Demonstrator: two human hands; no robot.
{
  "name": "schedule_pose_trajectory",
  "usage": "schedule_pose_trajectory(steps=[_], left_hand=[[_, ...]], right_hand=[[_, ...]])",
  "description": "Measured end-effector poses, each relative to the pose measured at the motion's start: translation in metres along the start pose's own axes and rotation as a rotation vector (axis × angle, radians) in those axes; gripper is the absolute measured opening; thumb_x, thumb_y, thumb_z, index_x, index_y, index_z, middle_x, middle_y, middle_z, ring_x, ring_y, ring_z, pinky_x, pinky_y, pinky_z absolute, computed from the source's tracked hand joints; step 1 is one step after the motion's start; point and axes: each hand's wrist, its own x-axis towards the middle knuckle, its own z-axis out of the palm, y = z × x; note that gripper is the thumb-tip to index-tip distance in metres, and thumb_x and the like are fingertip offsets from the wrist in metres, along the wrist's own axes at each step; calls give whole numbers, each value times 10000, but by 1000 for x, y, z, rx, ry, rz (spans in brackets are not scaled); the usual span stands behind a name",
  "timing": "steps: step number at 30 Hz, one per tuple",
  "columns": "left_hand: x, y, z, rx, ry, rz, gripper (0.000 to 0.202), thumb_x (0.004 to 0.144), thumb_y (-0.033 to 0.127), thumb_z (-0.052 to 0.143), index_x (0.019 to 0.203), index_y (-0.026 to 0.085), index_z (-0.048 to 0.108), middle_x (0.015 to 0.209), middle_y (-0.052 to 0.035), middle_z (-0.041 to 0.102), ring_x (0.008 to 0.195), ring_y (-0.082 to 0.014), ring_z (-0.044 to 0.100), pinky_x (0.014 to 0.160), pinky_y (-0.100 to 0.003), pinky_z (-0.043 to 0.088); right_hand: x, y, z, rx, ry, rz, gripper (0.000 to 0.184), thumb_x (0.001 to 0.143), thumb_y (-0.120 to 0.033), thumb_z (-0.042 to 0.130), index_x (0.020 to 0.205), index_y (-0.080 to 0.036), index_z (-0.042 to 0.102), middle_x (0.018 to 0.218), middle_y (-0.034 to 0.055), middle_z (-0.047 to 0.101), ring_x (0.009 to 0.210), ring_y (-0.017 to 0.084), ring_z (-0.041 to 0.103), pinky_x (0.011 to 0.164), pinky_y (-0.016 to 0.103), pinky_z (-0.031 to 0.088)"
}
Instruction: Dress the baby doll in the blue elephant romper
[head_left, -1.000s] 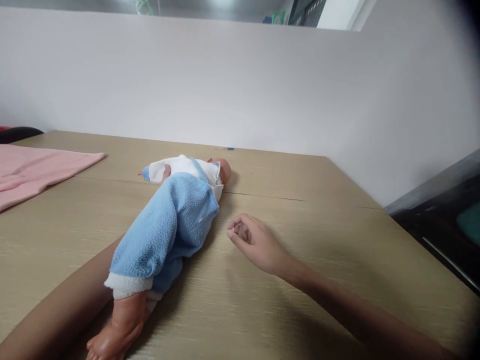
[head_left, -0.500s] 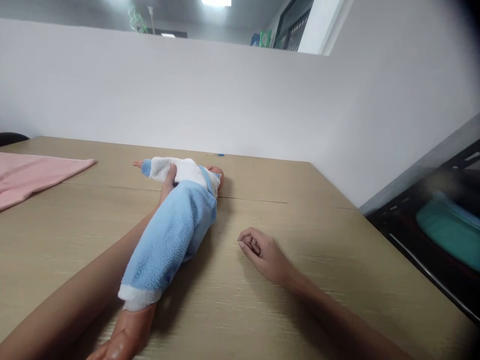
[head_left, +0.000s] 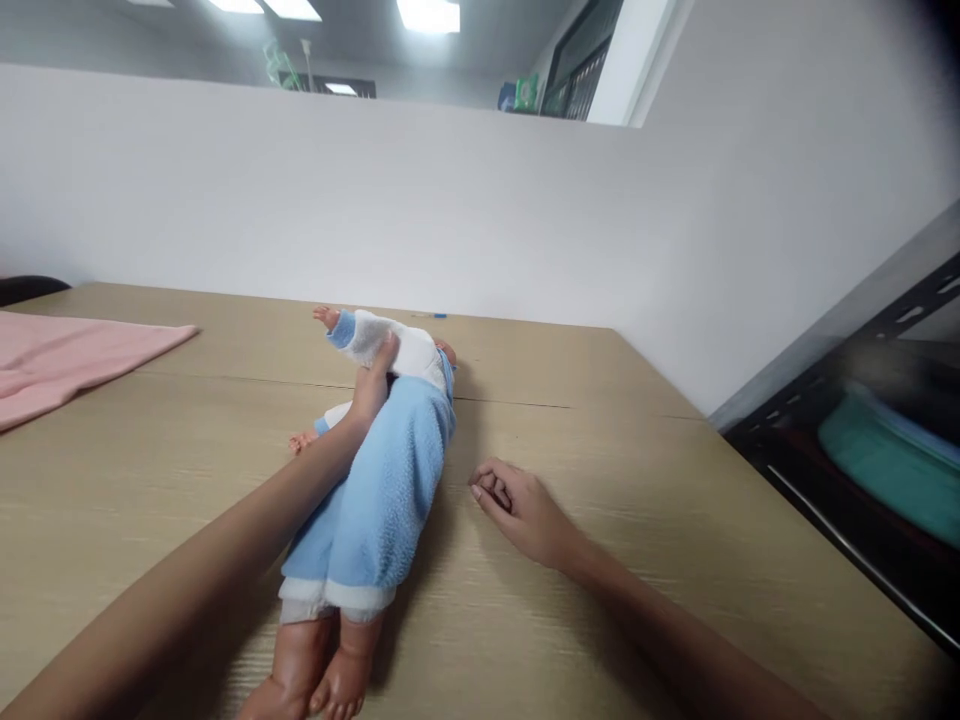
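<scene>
A baby doll [head_left: 382, 470] in blue fleece trousers and a white top lies lengthwise on the wooden table [head_left: 637, 500], feet toward me, head away. My left hand [head_left: 373, 385] grips its upper body on the left side, thumb across the white top, so the doll is turned onto its side with one arm raised. My right hand [head_left: 517, 505] rests on the table just right of the doll, fingers curled in loosely, holding nothing and not touching the doll.
A pink cloth [head_left: 67, 355] lies on the table at the far left. A white partition [head_left: 450, 210] runs along the table's back edge. A dark rack [head_left: 862, 440] with a teal thing in it stands at the right.
My left hand has rolled the doll from lying slanted to lying straight, feet toward me, one arm now up. My right hand has stayed curled beside it.
</scene>
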Motion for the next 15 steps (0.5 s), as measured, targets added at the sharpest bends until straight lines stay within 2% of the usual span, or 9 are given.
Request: schedule_pose_trajectory(steps=[2,6,9,11,13,15], left_hand=[[-6,2,9,-53,47,16,817,845,750,850,1379,148,711,1452,-162,774,1431,-395,677,1211,-493,538],[-19,7,26,92,-1,69,724,867,709,842,1311,145,751,1470,-153,766,1464,-406,646,1274,-499,473],[-29,11,37,242,-140,77,661,911,665,790,1343,166,749,1460,-133,772,1441,-393,656,1279,-499,456],[-38,12,43,358,-276,148,626,919,614,774,1358,170,730,1445,-142,768,1415,-383,660,1277,-508,453],[-49,14,47,491,-413,288,672,876,564,828,1408,176,693,1489,-169,724,1444,-393,620,1297,-540,424],[-60,17,47,604,-523,414,805,816,554,915,1488,205,642,1572,-188,657,1511,-408,552,1325,-570,375]], right_hand=[[1,3,1,45,38,15,147,1095,-349,587,1079,-231,675,768,-33,575,720,183,562,724,331,456],[4,11,1,250,171,75,316,1089,-491,608,1253,-222,633,994,41,672,872,215,650,820,367,538],[8,16,-6,511,184,154,553,1075,-652,572,1432,-230,560,1263,130,690,1008,252,703,864,408,602],[13,19,-14,679,165,208,667,1057,-737,534,1518,-256,518,1369,152,691,1077,275,732,903,438,629],[18,23,-23,750,152,247,717,1042,-803,471,1524,-276,540,1386,153,724,1116,294,756,923,465,640],[23,27,-32,680,174,252,746,1028,-850,423,1449,-266,619,1278,144,784,1085,304,774,874,467,645]])
